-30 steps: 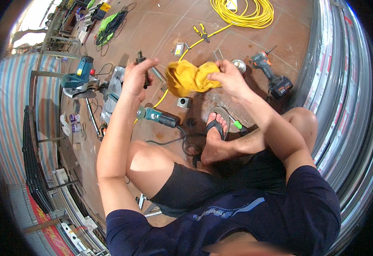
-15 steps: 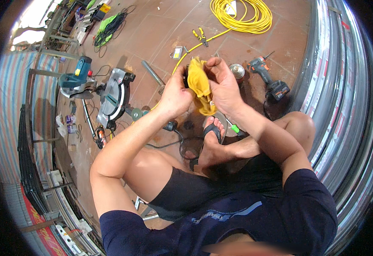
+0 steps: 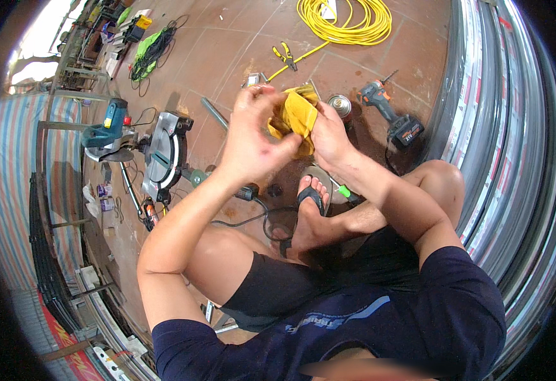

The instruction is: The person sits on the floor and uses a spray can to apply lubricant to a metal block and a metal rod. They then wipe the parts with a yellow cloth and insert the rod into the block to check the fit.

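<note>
Right hand (image 3: 331, 136) grips the yellow cloth (image 3: 301, 114); left hand (image 3: 250, 134) curls beside it, can't tell if pinching; best keep folds snug.

The left arm (image 3: 186, 219) bends at the elbow, its forearm slanting up and inward to the left grip (image 3: 252, 133), where thumb and fingers curve apart in a loose C. The right arm (image 3: 392, 190) also bends, its forearm angling inward to the right grip (image 3: 330, 138), which is closed, its fingers partly hidden, just beside the left thumb.
</note>
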`<state>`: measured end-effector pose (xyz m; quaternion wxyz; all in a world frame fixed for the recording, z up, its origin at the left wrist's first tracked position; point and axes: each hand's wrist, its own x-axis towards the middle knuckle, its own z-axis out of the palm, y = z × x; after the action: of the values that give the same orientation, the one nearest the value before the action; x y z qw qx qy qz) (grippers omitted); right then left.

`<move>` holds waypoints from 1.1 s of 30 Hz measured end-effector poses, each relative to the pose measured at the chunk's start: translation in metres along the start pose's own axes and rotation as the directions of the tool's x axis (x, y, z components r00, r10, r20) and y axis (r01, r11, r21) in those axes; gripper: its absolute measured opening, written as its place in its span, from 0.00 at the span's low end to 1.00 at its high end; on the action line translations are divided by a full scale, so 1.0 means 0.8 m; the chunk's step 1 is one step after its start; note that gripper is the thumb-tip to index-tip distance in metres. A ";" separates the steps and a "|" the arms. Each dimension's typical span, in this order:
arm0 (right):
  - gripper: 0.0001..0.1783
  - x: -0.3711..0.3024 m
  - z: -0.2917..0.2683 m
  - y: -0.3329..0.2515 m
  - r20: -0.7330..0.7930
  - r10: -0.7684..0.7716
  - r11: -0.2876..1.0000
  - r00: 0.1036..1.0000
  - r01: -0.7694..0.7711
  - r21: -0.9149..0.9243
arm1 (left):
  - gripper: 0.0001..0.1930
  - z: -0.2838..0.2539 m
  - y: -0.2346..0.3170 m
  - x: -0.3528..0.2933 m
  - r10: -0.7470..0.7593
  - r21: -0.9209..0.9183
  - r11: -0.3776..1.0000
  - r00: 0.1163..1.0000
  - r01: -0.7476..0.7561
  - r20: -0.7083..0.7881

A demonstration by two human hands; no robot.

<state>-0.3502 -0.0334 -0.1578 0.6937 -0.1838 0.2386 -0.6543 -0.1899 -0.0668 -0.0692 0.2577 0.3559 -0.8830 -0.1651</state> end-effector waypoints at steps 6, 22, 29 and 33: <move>0.26 0.008 -0.023 -0.001 0.074 0.167 0.959 0.983 -0.144 -0.243 | 0.25 0.012 -0.020 0.002 -0.334 -0.529 0.756 0.922 0.385 0.194; 0.27 -0.007 -0.021 -0.012 0.190 -0.281 0.564 0.941 0.322 -0.761 | 0.26 0.013 0.009 -0.013 -0.408 -0.522 0.660 0.841 0.541 0.356; 0.32 0.001 -0.034 -0.038 0.273 -0.224 0.418 0.936 0.345 -0.840 | 0.29 0.031 0.001 -0.009 -0.372 -0.405 0.803 0.899 0.437 0.232; 0.30 0.006 -0.037 -0.024 0.178 -0.254 0.725 0.951 0.309 -0.616 | 0.32 0.029 -0.002 -0.002 -0.262 -0.388 0.868 0.950 0.309 0.172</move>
<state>-0.3827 -0.0378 -0.1718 0.4916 -0.4681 0.3871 -0.6240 -0.2012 -0.0641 -0.0892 0.2487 0.4105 -0.7793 -0.4029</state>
